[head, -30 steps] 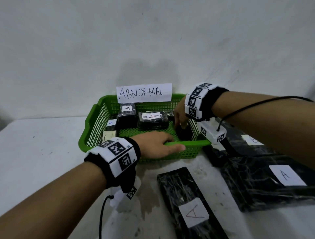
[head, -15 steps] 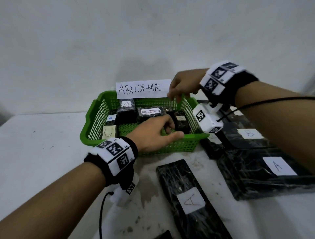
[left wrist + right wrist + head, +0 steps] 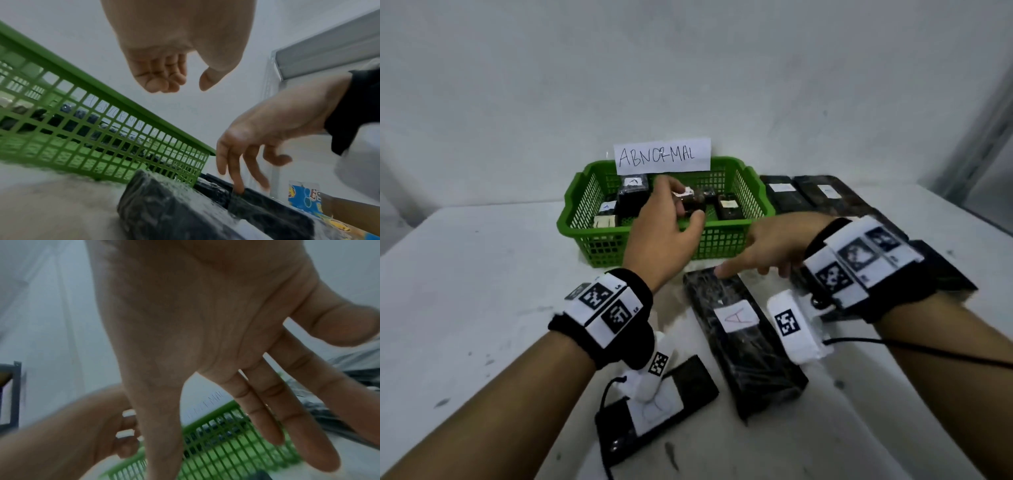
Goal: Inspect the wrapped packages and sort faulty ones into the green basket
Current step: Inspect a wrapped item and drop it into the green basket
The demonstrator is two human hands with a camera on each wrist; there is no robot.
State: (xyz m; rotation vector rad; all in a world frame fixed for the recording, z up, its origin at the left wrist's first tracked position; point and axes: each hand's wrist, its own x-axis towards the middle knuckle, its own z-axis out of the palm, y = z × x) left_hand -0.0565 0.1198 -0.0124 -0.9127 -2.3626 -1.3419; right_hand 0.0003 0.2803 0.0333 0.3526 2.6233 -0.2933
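The green basket (image 3: 602, 246) with an "ABNORMAL" sign (image 3: 662, 156) holds several small black wrapped packages (image 3: 631, 198). My left hand (image 3: 683, 202) hovers over the basket's front rim. The left wrist view shows this left hand (image 3: 185, 84) with fingers loosely curled and nothing in it. My right hand (image 3: 763, 250) is spread, palm down, just in front of the basket. Its index fingertip (image 3: 719, 272) touches the far end of a long black wrapped package labelled "A" (image 3: 743, 346). The right wrist view shows the fingers (image 3: 304, 426) straight above the basket wall (image 3: 226, 443).
A flat black package with a white label (image 3: 654, 407) lies near me, under my left wrist. More black wrapped packages (image 3: 784, 195) lie to the right of the basket, and others lie under my right forearm. A white wall stands close behind the basket.
My right hand came down from the basket's back rim to the long package "A". My left hand lifted off the basket's front rim and now hovers.
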